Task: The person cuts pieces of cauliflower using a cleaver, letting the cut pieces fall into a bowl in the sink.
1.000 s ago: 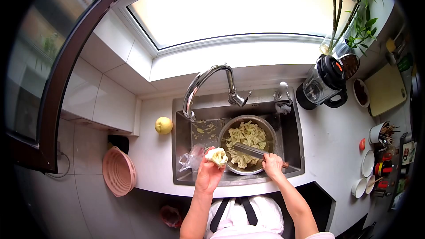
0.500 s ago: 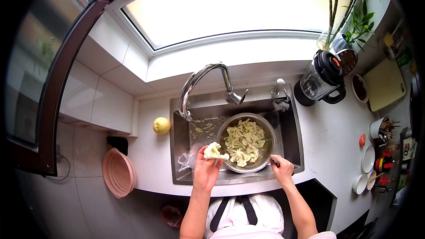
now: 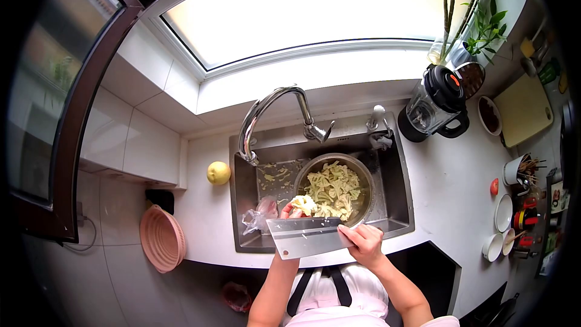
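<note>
My right hand (image 3: pixel 365 243) grips the handle of a broad cleaver (image 3: pixel 305 239), its blade stretching left in front of my other hand. Behind that blade my left hand (image 3: pixel 287 211) is mostly hidden; its fingertips hold a cauliflower piece (image 3: pixel 304 204). Cut cauliflower florets (image 3: pixel 333 184) lie in a round metal bowl (image 3: pixel 367 204), which sits in the sink (image 3: pixel 396 175) just beyond both hands.
A curved faucet (image 3: pixel 248 124) arches over the sink's left side. Cauliflower scraps and a clear plastic bag (image 3: pixel 257 218) lie in the sink. A yellow round fruit (image 3: pixel 218 172) sits left, a blender (image 3: pixel 433 106) right. A pink basket (image 3: pixel 162 239) is at far left.
The cleaver has come up into full view, its blade now across the front of my left hand. My right hand moved slightly left; the cauliflower piece shifted a little right.
</note>
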Motion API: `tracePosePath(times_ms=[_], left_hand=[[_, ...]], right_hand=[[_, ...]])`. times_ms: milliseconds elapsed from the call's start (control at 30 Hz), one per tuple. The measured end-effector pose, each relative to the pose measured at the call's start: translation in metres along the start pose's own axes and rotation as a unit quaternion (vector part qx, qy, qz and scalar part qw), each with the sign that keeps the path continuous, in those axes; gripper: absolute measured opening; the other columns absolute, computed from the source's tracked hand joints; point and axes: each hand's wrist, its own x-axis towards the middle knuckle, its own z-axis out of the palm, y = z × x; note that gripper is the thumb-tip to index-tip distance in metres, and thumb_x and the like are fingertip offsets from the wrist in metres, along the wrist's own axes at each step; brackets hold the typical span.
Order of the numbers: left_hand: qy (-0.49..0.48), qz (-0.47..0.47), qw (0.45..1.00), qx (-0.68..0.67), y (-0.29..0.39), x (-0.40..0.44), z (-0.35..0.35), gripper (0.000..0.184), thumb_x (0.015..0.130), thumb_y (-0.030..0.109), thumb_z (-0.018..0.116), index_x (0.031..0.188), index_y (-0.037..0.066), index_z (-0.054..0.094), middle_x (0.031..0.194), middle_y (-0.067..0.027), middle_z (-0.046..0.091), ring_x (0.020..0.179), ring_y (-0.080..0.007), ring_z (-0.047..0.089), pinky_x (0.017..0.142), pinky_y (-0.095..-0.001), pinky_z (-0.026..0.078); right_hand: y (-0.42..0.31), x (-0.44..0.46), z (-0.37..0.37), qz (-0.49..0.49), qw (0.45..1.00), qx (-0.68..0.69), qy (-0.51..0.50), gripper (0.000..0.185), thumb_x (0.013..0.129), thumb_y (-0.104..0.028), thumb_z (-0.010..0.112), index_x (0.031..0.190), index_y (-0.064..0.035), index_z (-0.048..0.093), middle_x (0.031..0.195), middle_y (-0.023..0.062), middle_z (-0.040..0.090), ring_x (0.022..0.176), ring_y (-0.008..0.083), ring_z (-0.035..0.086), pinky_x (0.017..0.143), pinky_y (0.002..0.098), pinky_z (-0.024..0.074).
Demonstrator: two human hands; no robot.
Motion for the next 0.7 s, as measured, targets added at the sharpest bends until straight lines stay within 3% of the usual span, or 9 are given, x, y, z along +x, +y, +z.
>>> tracePosePath(times_ms=[67, 467, 567, 700], left_hand=[[-0.004, 0.006, 1.000, 0.002, -0.001, -0.002, 0.001, 0.047, 0.091, 0.013, 0.067, 0.132, 0.005, 0.044, 0.115, -0.0121, 0.064, 0.101, -0.0209, 0.067, 0.086, -0.0336, 0.058], [-0.027, 0.014, 0.999, -0.015, -0.002, -0.014, 0.009, 0.046, 0.092, 0.013, 0.068, 0.130, 0.007, 0.044, 0.118, -0.0111, 0.062, 0.105, -0.0201, 0.065, 0.089, -0.0322, 0.057], [-0.060, -0.018, 0.995, -0.082, -0.003, -0.013, 0.007, 0.044, 0.092, 0.014, 0.069, 0.129, 0.008, 0.044, 0.118, -0.0112, 0.062, 0.104, -0.0198, 0.066, 0.089, -0.0315, 0.057], [-0.041, -0.020, 0.999, 0.011, 0.002, -0.011, 0.006, 0.040, 0.095, 0.015, 0.065, 0.129, 0.009, 0.044, 0.119, -0.0113, 0.062, 0.105, -0.0202, 0.066, 0.089, -0.0321, 0.058]], right_hand=[[0.001, 0.003, 0.000, -0.007, 1.000, -0.004, -0.004, 0.028, 0.074, -0.008, 0.078, 0.101, -0.0121, 0.076, 0.060, 0.0000, 0.051, 0.050, 0.0174, 0.052, 0.048, 0.0325, 0.0405], [0.002, 0.010, -0.006, -0.020, 1.000, 0.010, -0.010, 0.028, 0.074, -0.007, 0.077, 0.102, -0.0122, 0.076, 0.060, -0.0002, 0.051, 0.051, 0.0171, 0.053, 0.048, 0.0324, 0.0416], [0.002, 0.014, -0.008, -0.021, 1.000, 0.002, -0.014, 0.028, 0.074, -0.006, 0.077, 0.102, -0.0125, 0.076, 0.060, -0.0003, 0.051, 0.051, 0.0174, 0.053, 0.049, 0.0325, 0.0420], [0.005, 0.017, -0.010, -0.027, 0.999, 0.013, -0.015, 0.028, 0.074, -0.006, 0.077, 0.101, -0.0128, 0.076, 0.060, -0.0003, 0.051, 0.050, 0.0176, 0.054, 0.048, 0.0325, 0.0425]])
